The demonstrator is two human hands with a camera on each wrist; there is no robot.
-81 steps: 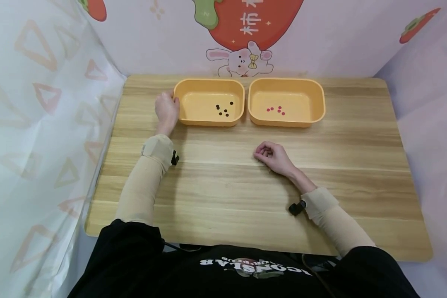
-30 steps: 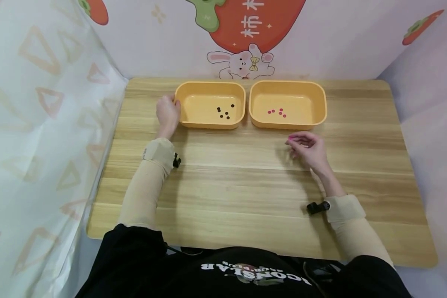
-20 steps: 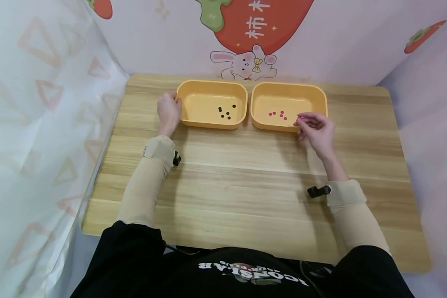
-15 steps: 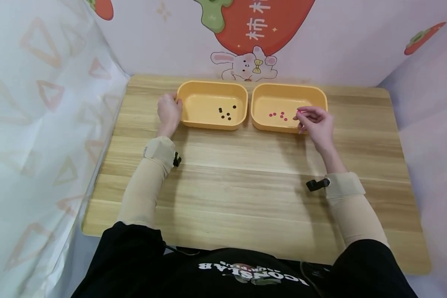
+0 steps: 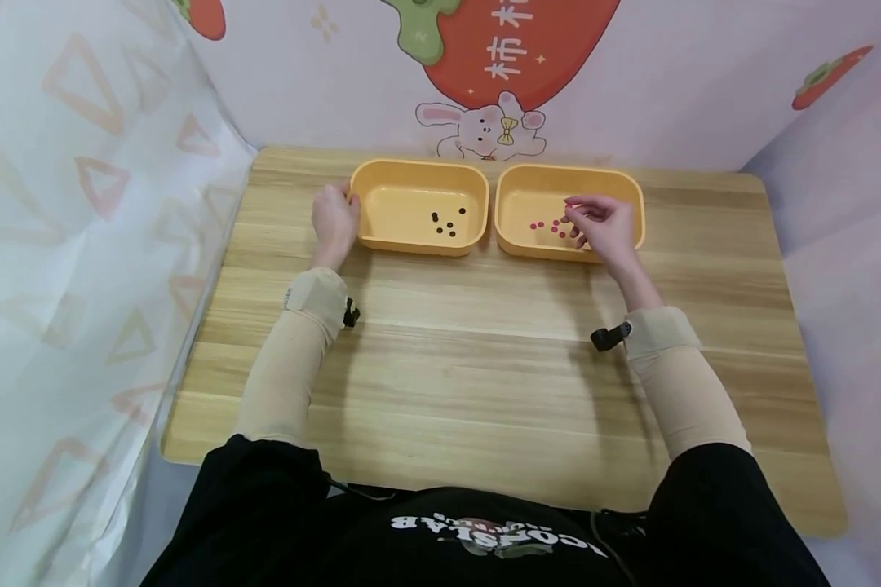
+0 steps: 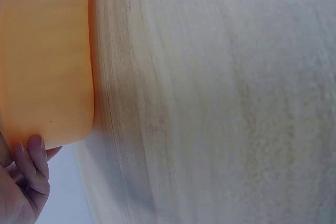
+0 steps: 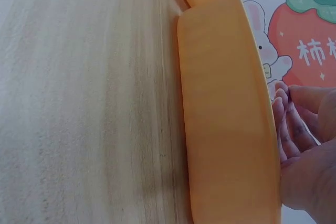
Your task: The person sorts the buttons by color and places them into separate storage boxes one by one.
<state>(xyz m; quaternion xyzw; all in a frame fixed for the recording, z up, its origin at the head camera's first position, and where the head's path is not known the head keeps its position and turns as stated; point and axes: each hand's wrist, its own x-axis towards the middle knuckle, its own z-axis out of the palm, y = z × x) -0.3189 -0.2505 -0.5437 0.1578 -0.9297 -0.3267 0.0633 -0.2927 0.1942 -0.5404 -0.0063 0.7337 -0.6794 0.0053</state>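
Observation:
At the back left, my left hand [image 5: 334, 216] holds the left end of a yellow plastic bin [image 5: 418, 243]. In the left wrist view, the left hand's curled fingers [image 6: 35, 163] lie against the bin's end wall. Small round black pieces [image 5: 450, 224], several of them, lie inside it. My right hand [image 5: 608, 228] is over a second yellow bin [image 5: 510, 244], thumb and index finger pinching a small pink piece [image 5: 568, 204]. Several matching pink pieces [image 5: 555, 228] lie in that bin, left of the hand. In the right wrist view, the right hand [image 7: 310, 140] appears beyond the bin's rim.
Both bins stand side by side near the back edge of a wooden table [image 5: 455, 359]. Behind them rises a wall covering [image 5: 675, 90] with persimmon and rabbit prints. A white patterned sheet [image 5: 81, 269] hangs on the left.
My right hand has gone from the table's middle, right and up with the pink piece, then over the right bin and slightly left toward its pink pieces. The left hand stays at its bin.

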